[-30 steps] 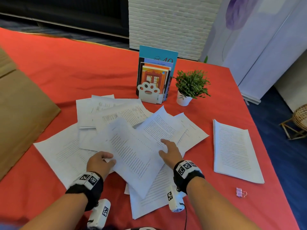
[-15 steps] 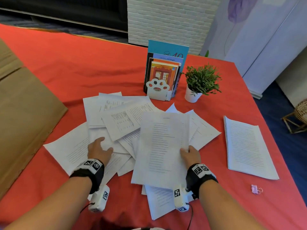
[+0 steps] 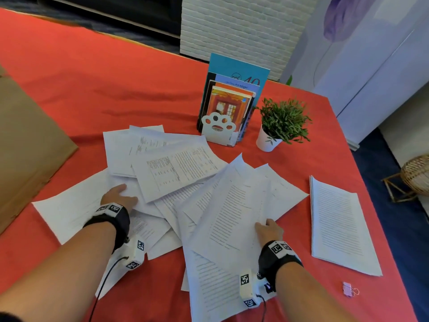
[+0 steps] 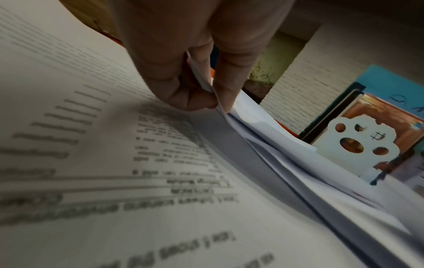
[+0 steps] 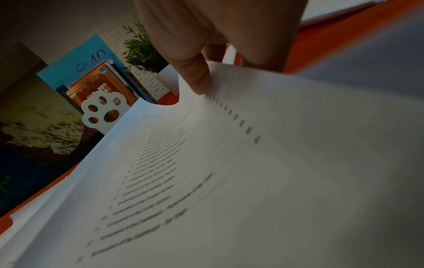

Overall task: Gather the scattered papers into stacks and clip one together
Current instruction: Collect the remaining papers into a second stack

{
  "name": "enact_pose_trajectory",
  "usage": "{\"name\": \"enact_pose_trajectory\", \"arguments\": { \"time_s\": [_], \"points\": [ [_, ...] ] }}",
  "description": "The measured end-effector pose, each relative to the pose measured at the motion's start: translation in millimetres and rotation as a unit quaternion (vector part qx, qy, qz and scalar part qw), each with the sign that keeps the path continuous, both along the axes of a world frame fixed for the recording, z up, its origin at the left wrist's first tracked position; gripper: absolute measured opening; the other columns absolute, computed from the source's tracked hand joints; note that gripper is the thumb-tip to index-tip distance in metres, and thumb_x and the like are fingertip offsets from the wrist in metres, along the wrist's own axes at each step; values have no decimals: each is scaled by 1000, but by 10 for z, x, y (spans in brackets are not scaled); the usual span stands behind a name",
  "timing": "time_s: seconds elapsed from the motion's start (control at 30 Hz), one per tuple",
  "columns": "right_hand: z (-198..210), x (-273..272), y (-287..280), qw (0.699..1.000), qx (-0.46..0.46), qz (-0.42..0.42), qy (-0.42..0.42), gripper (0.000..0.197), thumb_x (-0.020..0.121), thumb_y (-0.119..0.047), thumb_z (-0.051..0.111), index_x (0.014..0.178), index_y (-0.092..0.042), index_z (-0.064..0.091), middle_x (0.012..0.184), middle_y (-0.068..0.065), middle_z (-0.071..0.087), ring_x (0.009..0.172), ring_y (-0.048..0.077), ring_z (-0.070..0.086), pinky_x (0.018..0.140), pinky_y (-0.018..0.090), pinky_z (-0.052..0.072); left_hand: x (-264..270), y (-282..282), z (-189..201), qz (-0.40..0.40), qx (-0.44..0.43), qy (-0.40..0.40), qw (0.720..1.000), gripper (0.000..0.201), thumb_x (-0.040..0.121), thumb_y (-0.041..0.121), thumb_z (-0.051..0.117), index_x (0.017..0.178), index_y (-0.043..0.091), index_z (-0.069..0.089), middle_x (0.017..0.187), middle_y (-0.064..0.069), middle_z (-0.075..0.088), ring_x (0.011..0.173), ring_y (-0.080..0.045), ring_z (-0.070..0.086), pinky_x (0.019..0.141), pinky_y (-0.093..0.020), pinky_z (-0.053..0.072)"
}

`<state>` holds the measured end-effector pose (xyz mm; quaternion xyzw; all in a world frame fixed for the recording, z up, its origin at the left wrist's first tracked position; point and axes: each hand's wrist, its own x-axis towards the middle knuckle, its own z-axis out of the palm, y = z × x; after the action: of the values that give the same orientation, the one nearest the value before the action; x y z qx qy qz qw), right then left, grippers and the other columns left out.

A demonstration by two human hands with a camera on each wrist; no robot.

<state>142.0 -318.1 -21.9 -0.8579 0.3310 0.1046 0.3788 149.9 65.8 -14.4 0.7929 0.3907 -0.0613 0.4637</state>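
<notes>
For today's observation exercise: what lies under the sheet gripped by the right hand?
Under the sheet gripped by the right hand lie other overlapping printed pages on the red tablecloth. How many pages it covers, and their text, cannot be seen.

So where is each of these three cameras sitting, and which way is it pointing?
Head: worn on the head, looking forward and down at the scattered papers on the red table; both forearms, left hand and right hand show.
Left wrist: under the left hand, looking along its fingers, which pinch sheets.
Right wrist: under the right hand, looking along its fingers holding a curled sheet.
Shared: all three see the paw-shaped bookend and books.
</notes>
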Motion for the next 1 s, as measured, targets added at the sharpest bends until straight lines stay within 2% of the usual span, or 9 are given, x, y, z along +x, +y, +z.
{"name": "enact_pose_trajectory", "arguments": {
  "time_s": [0.07,0.23,0.3,0.47,0.63,0.77,0.83,0.9,1.0],
  "points": [
    [-43,6,12,1000,12,13,15,17,83,-3,51,95,3,61,101,20,63,93,28,59,80,31,47,-86,-35,5,3,0,-10,1000,59,79,9,67,134,14,50,146,-13,42,131,-32,42,111,-36,33],
    [-121,-124,-9,999,-10,25,44,44,87,-4,51,130,0,52,140,20,50,129,32,47,110,39,36,-582,-109,4,-17,9,-28,999,58,75,6,70,130,13,54,140,-19,48,125,-35,48,108,-37,37],
    [-104,-221,-43,998,-25,27,44,41,88,-4,52,128,0,54,137,21,53,128,33,48,110,38,37,-856,-152,-1,-27,20,-19,999,57,77,5,69,131,11,53,143,-18,45,129,-34,44,108,-33,32],
    [-100,-380,-95,997,-23,66,33,17,83,-1,56,86,-12,68,109,15,69,107,31,62,89,28,45,-1439,-163,-39,-78,15,9,997,58,76,4,69,131,10,53,141,-16,48,129,-31,44,108,-30,30],
    [-62,-436,-72,993,-46,108,26,22,83,-4,55,100,-9,69,116,16,66,109,32,61,91,32,46,-1701,-79,-4,-87,28,48,995,51,73,1,67,123,10,61,141,-17,46,125,-32,46,108,-33,33],
    [39,-453,-21,989,-132,52,-41,29,86,-18,57,112,-9,63,144,6,35,124,33,39,103,44,32,-1546,-88,173,-30,180,40,982,40,73,9,69,110,23,62,148,-7,21,128,-37,33,109,-49,31],
    [124,-409,-35,992,-79,34,-96,20,80,-25,58,93,-11,63,120,8,47,107,28,47,92,36,39,-1299,-85,252,-53,216,15,975,38,76,13,67,111,25,60,146,-7,26,126,-37,33,106,-51,32],
    [197,-362,-57,991,10,28,-128,15,81,-21,55,73,-7,54,86,11,53,81,25,51,64,25,40,-979,-31,229,-93,214,-9,972,36,81,17,64,115,24,59,143,-9,33,125,-37,35,105,-50,33],
    [266,-323,-65,996,26,-2,-84,22,89,-15,51,75,-1,60,82,15,57,82,33,57,68,33,41,-539,45,137,-144,192,-18,971,37,84,22,59,121,23,56,139,-13,41,126,-37,38,107,-45,34]
  ]
}}
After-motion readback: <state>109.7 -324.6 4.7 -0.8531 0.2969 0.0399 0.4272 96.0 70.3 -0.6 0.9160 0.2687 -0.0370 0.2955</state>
